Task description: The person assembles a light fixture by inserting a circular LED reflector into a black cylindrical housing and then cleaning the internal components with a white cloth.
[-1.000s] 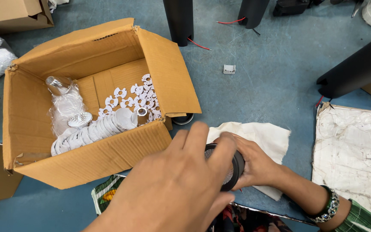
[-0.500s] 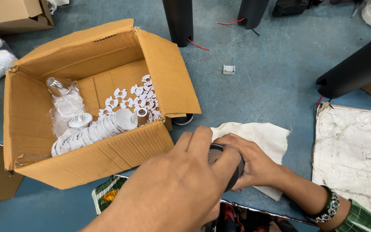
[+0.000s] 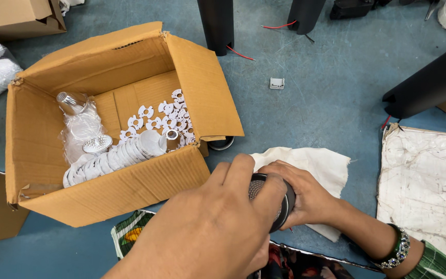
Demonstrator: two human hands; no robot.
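Head view, looking down: your left hand (image 3: 207, 227) filled the lower middle of the picture, its fingers pressed down over the top of a round black lamp housing (image 3: 274, 201) with a dimpled silver insert showing inside it. Your right hand (image 3: 305, 199) cupped the same housing from the far side, so both grips were closed on it, and it sat between your palms just right of the open cardboard box (image 3: 114, 129). A white cloth (image 3: 311, 165) lay under your right hand, also right of the box.

Inside the box lay a row of stacked white round parts (image 3: 114, 155), loose flat white pieces (image 3: 166, 116) behind them, and a clear plastic bag (image 3: 81, 126) toward the box's left wall. A small white clip (image 3: 276, 83) lay on the blue worktop (image 3: 326, 93) beyond the box's right flap.

To seat the insert well, I judged you needed even pressure from the left fingers, with the right hand bracing the housing against tilt.
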